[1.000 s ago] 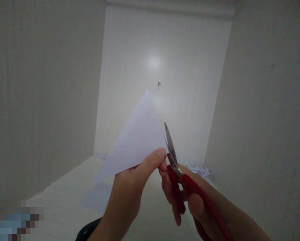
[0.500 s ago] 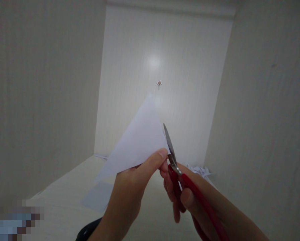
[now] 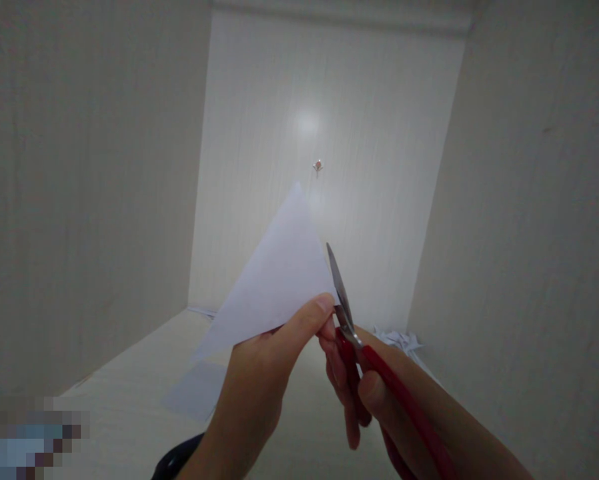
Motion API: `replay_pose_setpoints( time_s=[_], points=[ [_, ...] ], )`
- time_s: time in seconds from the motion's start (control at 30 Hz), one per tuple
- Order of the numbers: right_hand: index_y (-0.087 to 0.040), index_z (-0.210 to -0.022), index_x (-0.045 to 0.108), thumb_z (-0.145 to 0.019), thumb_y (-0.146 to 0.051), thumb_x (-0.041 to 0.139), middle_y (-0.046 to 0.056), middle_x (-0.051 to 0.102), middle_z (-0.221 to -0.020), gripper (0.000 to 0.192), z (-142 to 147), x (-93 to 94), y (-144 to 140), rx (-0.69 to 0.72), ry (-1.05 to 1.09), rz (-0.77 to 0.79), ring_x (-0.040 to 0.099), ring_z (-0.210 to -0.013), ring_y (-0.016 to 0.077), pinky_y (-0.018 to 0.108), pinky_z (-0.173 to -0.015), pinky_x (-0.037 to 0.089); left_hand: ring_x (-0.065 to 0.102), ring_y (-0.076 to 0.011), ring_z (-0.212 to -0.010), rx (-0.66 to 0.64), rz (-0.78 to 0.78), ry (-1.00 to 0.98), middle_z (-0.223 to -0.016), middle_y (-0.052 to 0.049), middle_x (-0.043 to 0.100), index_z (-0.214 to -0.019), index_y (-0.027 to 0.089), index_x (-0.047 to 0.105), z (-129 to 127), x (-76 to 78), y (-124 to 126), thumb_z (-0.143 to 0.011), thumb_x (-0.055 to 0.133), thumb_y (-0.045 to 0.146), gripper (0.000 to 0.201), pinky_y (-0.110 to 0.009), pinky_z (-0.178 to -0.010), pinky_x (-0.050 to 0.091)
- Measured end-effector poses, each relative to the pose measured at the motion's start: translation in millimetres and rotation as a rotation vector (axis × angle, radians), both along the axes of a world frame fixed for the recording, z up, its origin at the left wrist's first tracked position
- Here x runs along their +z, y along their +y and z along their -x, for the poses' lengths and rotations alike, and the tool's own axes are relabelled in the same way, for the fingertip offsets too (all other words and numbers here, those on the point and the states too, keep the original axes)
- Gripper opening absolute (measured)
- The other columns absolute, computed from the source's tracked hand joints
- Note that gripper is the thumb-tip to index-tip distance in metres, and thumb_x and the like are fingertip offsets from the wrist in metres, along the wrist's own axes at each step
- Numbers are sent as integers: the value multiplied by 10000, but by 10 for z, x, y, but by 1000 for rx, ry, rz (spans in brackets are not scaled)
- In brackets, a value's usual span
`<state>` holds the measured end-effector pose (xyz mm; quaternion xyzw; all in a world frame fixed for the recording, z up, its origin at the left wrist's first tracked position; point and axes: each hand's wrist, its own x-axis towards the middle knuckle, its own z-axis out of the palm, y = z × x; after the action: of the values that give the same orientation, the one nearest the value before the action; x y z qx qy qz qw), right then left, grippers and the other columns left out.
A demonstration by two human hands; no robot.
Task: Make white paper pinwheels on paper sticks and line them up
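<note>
My left hand pinches a white triangular piece of paper near its lower right corner, thumb on top. The paper's peak points up and away from me. In my right hand is a pair of scissors with red handles, fingers wrapped around the grips. The blades are parted, one along the paper's right edge and the other partly hidden behind the corner near my left thumb. Both hands are raised above the table.
A flat sheet of paper lies on the pale table at the left. Paper scraps are heaped at the back right corner. Pale panels enclose the left, back and right. A blurred patch covers the lower left.
Very little differs. The scissors and paper hold nearly the same place, with the handles spread only slightly differently.
</note>
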<state>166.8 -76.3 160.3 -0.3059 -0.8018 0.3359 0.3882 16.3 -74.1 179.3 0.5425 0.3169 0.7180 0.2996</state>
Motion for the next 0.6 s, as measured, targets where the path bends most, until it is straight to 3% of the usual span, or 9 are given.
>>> replay_pose_setpoints(
  time_s=[0.33, 0.6],
  points=[
    [-227, -816, 574, -837, -720, 364, -4, 532, -609, 537, 40, -56, 61, -79, -9, -50, 448, -540, 125, 242, -529, 410, 574, -126, -584, -80, -34, -12, -561, 37, 606, -515, 200, 576, 4, -44, 38, -797, 613, 305, 302, -239, -665, 467],
    [-209, -738, 541, -895, -608, 407, 1, 555, -623, 449, 48, 74, -56, -101, -54, -42, 495, -572, 122, 232, -542, 423, 570, -125, -579, -86, -20, -31, -568, 38, 612, -517, 199, 573, -20, -9, 2, -791, 621, 293, 293, -241, -693, 467]
  ],
)
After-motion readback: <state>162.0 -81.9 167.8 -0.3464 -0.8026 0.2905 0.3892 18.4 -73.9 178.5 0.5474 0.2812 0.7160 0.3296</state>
